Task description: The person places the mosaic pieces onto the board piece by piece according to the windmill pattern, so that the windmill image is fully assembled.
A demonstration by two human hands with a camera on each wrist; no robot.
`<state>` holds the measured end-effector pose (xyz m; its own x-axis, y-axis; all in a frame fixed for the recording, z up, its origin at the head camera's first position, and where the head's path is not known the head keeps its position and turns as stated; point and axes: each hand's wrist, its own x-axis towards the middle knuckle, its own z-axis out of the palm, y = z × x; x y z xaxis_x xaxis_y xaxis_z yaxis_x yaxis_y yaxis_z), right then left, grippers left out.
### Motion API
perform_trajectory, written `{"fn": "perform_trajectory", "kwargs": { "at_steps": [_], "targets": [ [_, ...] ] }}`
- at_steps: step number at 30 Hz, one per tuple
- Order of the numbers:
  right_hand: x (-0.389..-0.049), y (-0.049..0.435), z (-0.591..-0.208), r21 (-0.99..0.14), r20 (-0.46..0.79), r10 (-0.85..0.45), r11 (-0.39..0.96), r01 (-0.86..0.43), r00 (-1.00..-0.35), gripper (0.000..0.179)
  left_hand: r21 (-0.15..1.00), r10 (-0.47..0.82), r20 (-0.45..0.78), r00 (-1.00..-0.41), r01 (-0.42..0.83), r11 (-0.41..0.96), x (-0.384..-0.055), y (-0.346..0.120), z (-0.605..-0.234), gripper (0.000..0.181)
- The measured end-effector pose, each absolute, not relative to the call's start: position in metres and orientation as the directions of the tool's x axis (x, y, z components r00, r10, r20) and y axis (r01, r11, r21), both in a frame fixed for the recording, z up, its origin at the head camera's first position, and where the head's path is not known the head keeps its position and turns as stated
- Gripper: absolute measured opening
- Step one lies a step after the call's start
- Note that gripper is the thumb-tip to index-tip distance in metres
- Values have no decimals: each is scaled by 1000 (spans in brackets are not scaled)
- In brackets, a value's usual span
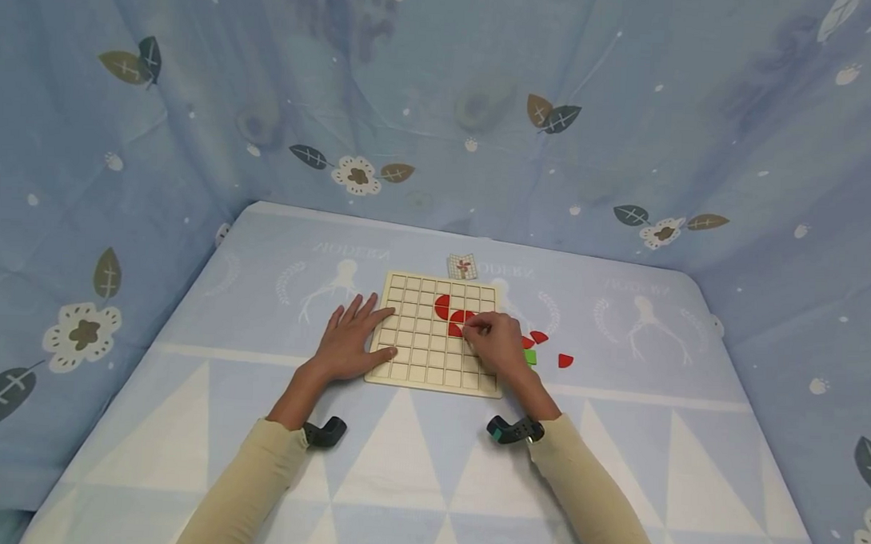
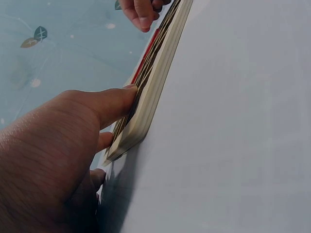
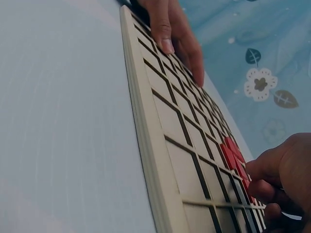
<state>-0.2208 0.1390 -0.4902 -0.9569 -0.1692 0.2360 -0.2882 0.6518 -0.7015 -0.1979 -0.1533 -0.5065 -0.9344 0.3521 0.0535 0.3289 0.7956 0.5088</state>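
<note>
Right hand [image 1: 496,338] bunched narrow right at red pieces [image 1: 456,329] on board [image 1: 417,375], can't tell if one's pinched. Those sit just left of its tips, loose red ones [image 1: 565,360] off right. Left hand [image 1: 346,345] farther, spread on board's left edge.

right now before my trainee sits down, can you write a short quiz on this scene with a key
1. Whose fingers are spread at the left edge of the grid board in the head view?
A) the right hand's
B) the left hand's
2. True or false: the small card lies beyond the board's far edge.
3. Fill in: to the board's right, beside the loose red pieces, there is one ____ piece.

Key:
1. B, the left hand
2. True
3. Green
</note>
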Motion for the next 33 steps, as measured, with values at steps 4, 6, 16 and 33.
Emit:
{"fn": "perform_trajectory", "kwargs": {
  "at_steps": [4, 6, 16, 33],
  "targets": [
    [-217, 149, -488, -691, 224, -153, 671, -268, -962, 6, 506, 350, 54, -935, 328, 798, -197, -153, -506, 73],
    [-216, 155, -488, -684, 215, -132, 687, -245, -968, 6, 503, 349, 53, -936, 327, 800, -197, -153, -505, 73],
    [-208, 192, -489, -622, 274, -24, 758, -196, -962, 10, 500, 350, 52, -935, 328, 802, -197, -152, -504, 72],
    [-203, 232, -485, -484, 130, 33, 874, -34, -991, 25, 498, 352, 60, -934, 333, 800, -196, -152, -500, 74]
  ]
}}
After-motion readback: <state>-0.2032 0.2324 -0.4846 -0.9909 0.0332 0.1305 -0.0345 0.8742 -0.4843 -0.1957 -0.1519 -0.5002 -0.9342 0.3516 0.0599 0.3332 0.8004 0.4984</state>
